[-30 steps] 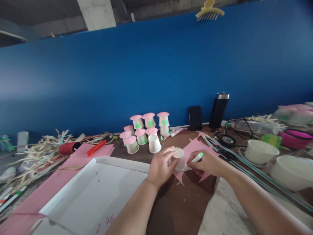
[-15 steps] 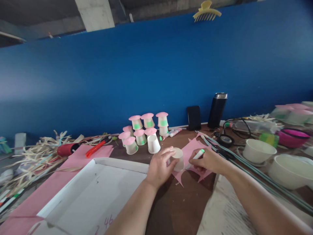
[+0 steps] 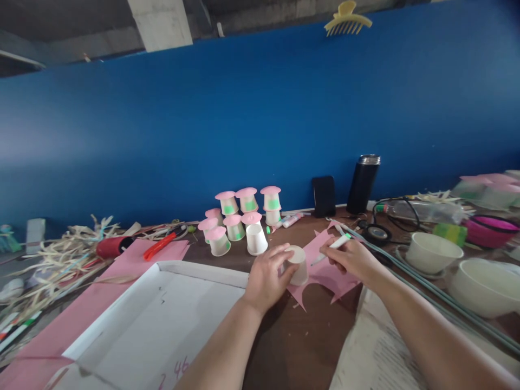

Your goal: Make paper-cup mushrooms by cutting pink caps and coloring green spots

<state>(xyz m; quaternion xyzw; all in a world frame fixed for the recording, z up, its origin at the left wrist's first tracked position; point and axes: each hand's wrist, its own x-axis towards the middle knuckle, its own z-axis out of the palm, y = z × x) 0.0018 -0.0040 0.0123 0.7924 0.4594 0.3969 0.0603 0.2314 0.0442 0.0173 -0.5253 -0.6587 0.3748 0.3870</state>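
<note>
An upside-down paper cup (image 3: 299, 266) stands on the brown table, and my left hand (image 3: 268, 275) is closed around its left side. My right hand (image 3: 348, 259) pinches a white marker with a green end (image 3: 336, 243); its tip points down and left, a little apart from the cup. Beneath the marker lies a cut scrap of pink paper (image 3: 325, 277). Behind my left hand stands a plain white cup (image 3: 257, 239), next to several upturned cups with pink paper discs on top and green patches (image 3: 234, 227).
A white box lid (image 3: 162, 325) lies at the left over pink sheets (image 3: 44, 346). Red-handled scissors or cutter (image 3: 159, 246) rest behind it. At the right are white bowls (image 3: 434, 252), grey-green cords (image 3: 439, 298), a black flask (image 3: 363, 184) and a phone-like black slab (image 3: 324, 196).
My right hand has moved up and right, drawing the marker tip away from the cup. My left hand keeps its hold on the cup.
</note>
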